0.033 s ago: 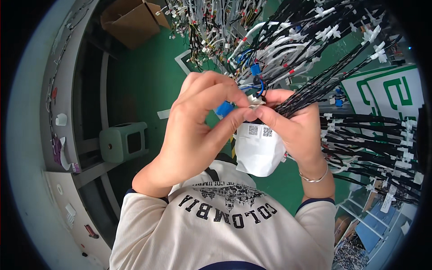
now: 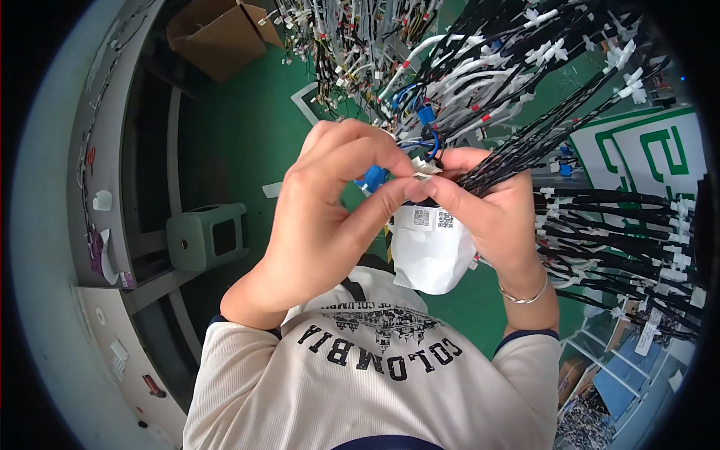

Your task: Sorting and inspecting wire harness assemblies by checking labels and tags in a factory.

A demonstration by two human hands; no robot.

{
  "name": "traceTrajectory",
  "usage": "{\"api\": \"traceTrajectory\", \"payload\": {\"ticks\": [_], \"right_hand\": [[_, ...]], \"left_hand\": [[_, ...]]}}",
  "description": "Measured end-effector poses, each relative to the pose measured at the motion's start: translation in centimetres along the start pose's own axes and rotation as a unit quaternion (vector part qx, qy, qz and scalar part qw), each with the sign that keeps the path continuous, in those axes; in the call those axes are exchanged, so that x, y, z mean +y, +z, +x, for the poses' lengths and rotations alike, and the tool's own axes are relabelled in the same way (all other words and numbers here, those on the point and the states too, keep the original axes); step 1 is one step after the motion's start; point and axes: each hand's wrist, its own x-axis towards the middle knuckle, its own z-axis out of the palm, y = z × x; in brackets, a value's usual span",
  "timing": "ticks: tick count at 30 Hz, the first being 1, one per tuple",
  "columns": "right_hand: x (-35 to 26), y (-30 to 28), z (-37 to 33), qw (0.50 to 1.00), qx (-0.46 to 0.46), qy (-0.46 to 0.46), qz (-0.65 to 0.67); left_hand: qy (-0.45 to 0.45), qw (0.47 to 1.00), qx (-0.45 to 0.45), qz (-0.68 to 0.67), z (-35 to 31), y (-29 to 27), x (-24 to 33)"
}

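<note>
Thumb and fingertips of my left hand [image 2: 307,202] pinch a small cream-white connector [image 2: 427,166] in front of my chest. My right hand [image 2: 499,217] is closed around black braided wire-harness cables [image 2: 491,171], and its thumb tip presses by the same connector. Blue wires loop up just above it. A blue connector [image 2: 371,178] shows behind my left fingers, and another blue connector [image 2: 425,114] hangs higher up. Below my fingertips is a crumpled white wrapper [image 2: 433,259] with two printed square codes; what is inside it is hidden.
Dense bunches of hanging harnesses [image 2: 480,75] fill the space ahead. More black harnesses [image 2: 615,232] lie in rows at the right, near a white sign with green marks [image 2: 645,150]. To the left are a grey-green box-shaped unit [image 2: 206,236] and a cardboard box [image 2: 217,37].
</note>
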Motion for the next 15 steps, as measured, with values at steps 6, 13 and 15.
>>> {"api": "traceTrajectory", "payload": {"ticks": [6, 13, 15], "right_hand": [[0.21, -0.35, -0.08, 1.0, -0.011, 0.007, -0.017], [0.09, -0.44, 0.62, 0.998, -0.022, -0.023, -0.048], [0.18, -0.4, 0.63, 0.999, -0.015, -0.024, -0.04]], "left_hand": [[-0.059, 0.995, -0.017, -0.084, 0.4, 0.09, -0.34], [-0.1, 0.976, -0.03, -0.193, 0.63, -0.12, -0.49], [-0.153, 0.951, -0.053, -0.263, 0.78, -0.35, -0.12]]}}
